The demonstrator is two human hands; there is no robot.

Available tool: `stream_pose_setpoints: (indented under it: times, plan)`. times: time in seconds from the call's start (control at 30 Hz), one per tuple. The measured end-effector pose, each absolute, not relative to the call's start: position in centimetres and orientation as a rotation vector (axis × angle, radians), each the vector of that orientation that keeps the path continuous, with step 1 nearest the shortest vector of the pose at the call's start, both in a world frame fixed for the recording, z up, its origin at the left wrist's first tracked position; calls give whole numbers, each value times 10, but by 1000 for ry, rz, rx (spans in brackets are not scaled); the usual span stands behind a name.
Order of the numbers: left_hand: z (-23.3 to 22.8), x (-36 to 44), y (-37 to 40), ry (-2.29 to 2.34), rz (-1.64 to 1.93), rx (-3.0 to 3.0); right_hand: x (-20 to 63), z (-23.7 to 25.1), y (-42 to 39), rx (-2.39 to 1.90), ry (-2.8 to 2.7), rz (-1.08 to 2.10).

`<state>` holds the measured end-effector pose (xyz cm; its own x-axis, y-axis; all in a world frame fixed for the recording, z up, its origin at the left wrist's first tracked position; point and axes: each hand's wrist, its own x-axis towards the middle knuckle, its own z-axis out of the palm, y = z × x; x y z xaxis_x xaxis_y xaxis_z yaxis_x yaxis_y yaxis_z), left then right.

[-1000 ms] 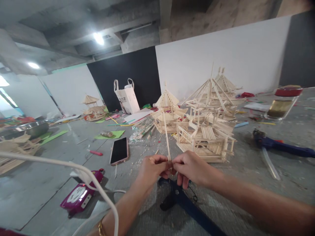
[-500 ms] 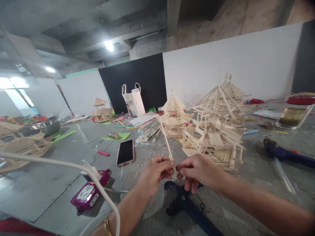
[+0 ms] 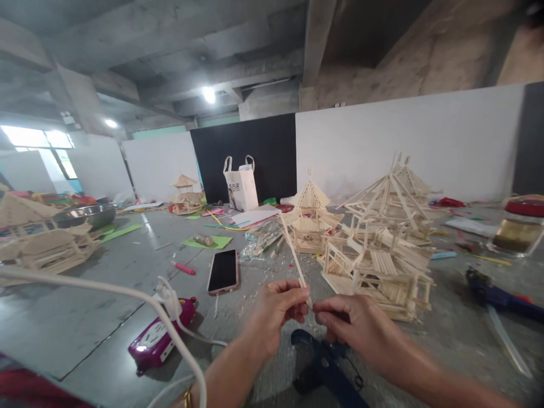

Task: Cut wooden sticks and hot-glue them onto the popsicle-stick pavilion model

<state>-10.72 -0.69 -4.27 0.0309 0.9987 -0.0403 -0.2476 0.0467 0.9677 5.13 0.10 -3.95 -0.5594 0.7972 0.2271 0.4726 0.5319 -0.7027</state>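
Note:
My left hand point(image 3: 280, 311) pinches the lower end of a thin pale wooden stick point(image 3: 294, 249) between thumb and fingers. The stick slants up and away, slightly to the left. Just right of its lower end is my right hand point(image 3: 355, 323), thumb and fingertips pressed together; whether they hold a small piece is not visible. Under both hands lies a dark blue hand tool point(image 3: 327, 365) with a curved jaw and a wire spring. Beyond the right hand stands a stick-built model point(image 3: 378, 277), an open framework with railings. A small stick pagoda point(image 3: 310, 221) rises behind the stick.
A phone point(image 3: 223, 271), a purple power strip point(image 3: 161, 337) and a white cable point(image 3: 140, 292) are to the left. At right lie a dark blue glue gun point(image 3: 504, 297) and a red-lidded jar point(image 3: 521, 226). A bag point(image 3: 241, 190) stands at the back; wood scraps litter the table.
The view has tilted up and turned slightly left, so things sit lower and further right. My right fingertips are slightly further from the stick; my left hand still pinches it.

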Motion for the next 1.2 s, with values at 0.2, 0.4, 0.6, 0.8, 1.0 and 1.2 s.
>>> stream_pose_setpoints:
  times: [0.2, 0.4, 0.6, 0.8, 1.0, 1.2]
  plan:
    - [-43, -104, -8, 1019, 1273, 980, 47, -45, -1, -1018, -2175, 765]
    - [-42, -101, -10, 1020, 1270, 982, 45, -48, -1, -982, -2190, 637]
    - [-42, -99, -10, 1045, 1280, 1013, 46, -47, -4, -974, -2218, 542]
    - [-42, -99, -11, 1043, 1299, 1037, 45, -46, -3, -975, -2237, 535]
    - [-39, -102, -12, 1058, 1346, 1017, 67, -44, -15, -1147, -2470, 281]
    - [-39, -104, -10, 1067, 1355, 1056, 81, -95, -19, -1129, -2821, -326]
